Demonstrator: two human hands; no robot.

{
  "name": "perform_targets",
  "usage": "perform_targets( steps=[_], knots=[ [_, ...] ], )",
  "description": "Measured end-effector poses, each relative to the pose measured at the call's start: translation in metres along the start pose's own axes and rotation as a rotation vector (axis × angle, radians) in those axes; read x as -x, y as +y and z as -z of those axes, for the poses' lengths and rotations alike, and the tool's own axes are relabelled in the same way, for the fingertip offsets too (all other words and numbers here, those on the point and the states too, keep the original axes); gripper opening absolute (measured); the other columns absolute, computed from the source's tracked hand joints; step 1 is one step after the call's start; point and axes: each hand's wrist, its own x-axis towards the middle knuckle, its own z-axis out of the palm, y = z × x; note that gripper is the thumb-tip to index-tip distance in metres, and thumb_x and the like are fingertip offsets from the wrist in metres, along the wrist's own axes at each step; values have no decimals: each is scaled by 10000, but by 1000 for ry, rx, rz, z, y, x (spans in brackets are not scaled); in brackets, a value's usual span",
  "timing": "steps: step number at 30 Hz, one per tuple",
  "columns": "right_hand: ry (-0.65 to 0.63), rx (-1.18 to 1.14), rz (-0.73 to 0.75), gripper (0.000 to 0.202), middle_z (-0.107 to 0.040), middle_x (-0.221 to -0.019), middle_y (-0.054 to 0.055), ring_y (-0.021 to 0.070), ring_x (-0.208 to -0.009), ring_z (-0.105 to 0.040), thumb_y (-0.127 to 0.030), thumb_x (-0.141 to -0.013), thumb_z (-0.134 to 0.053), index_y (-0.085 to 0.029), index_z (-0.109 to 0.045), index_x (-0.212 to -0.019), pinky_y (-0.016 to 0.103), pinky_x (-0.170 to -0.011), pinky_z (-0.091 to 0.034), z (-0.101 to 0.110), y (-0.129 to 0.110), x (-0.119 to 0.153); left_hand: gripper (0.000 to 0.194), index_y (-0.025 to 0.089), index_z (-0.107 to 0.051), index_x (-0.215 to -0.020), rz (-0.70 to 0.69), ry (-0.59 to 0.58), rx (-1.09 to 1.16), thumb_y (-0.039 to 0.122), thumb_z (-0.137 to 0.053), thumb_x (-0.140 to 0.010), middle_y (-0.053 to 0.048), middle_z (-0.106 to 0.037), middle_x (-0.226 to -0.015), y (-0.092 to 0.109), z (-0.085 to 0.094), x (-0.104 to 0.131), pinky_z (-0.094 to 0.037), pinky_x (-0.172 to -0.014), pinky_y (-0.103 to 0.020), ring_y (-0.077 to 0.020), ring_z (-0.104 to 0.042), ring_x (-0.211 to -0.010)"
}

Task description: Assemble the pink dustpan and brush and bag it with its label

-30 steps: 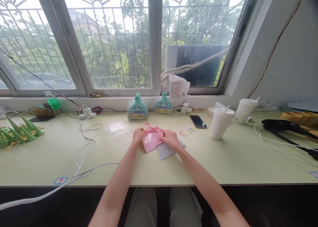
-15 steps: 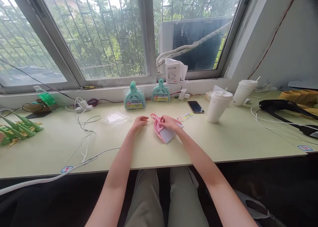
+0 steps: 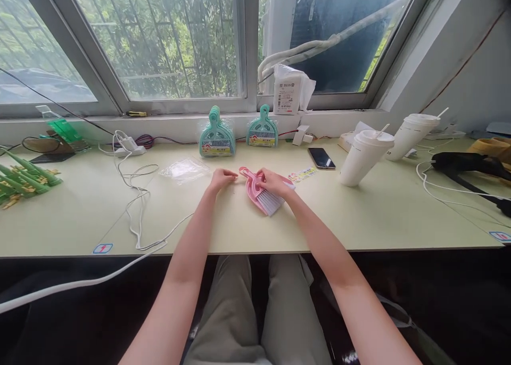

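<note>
Pink dustpan (image 3: 252,188) with its small brush (image 3: 268,202) sits at the middle of the frame on the pale green desk (image 3: 359,216), tipped up on its edge. Its long axis runs diagonally, the handle end pointing to the upper left toward the window and the grey bristles fanning toward the lower right.

At the far left of the frame lie green cone-shaped pieces (image 3: 24,174), then a white cable (image 3: 138,205) snaking across the desk, and a clear plastic bag (image 3: 184,169) left of centre. The left hand (image 3: 222,179) rests on the desk just left of the dustpan handle, fingers curled loosely with the tips near the handle; whether they touch it cannot be told, and its grip holds nothing visible. The right hand (image 3: 273,183) lies over the top of the dustpan and brush, its grip closed around them, so the set sticks out below and to the left of that hand.

Behind, two teal dustpan sets (image 3: 217,139) stand against the sill. Further right are a dark phone (image 3: 321,158) and two white lidded cups (image 3: 364,157).
</note>
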Motion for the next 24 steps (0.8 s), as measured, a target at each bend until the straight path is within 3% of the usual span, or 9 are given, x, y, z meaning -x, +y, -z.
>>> perform_targets(
  steps=[3,6,9,14,19,24],
  knots=[
    [13,-24,5,330,-665,-1087,59,184,-968,-609,-176,-797,-619,-188,-570,-1124,287,-819,-442,1,-2,3,230,136,-780,-813,32,91,-4,171,-676,-610,-108,-757,-859,-2,-1,-1,-517,-866,-341,-223,-687,-882],
    [16,-36,9,340,-663,-1098,67,188,-973,-605,-183,-795,-621,-186,-568,-1131,306,-846,-445,2,-2,4,260,129,-781,-849,35,110,-9,158,-680,-611,-107,-758,-895,-2,-6,0,-516,-858,-338,-225,-683,-886],
    [21,-45,24,345,-656,-1122,72,195,-983,-603,-171,-785,-624,-186,-563,-1124,317,-857,-449,1,-1,5,253,125,-783,-868,-20,64,-28,164,-663,-649,-98,-758,-884,-1,-17,0,-514,-862,-337,-221,-679,-873],
    [73,0,47,377,-654,-1036,66,217,-942,-608,-176,-810,-577,-188,-513,-1182,345,-857,-443,-5,-3,5,248,126,-782,-889,-37,175,19,155,-628,-698,-100,-759,-931,-2,-38,1,-504,-917,-336,-215,-680,-927],
    [103,3,95,335,-637,-1012,67,218,-936,-596,-184,-823,-544,-186,-520,-1157,345,-873,-433,-9,-3,5,269,128,-780,-907,-7,57,172,173,-680,-662,-87,-762,-933,-1,-44,4,-516,-897,-333,-212,-688,-905],
    [92,14,130,276,-627,-1067,81,210,-974,-580,-164,-816,-546,-180,-559,-1091,331,-893,-432,-9,1,2,258,109,-774,-885,11,70,176,148,-654,-660,-96,-760,-908,1,-39,5,-523,-876,-328,-212,-692,-888]
  ],
)
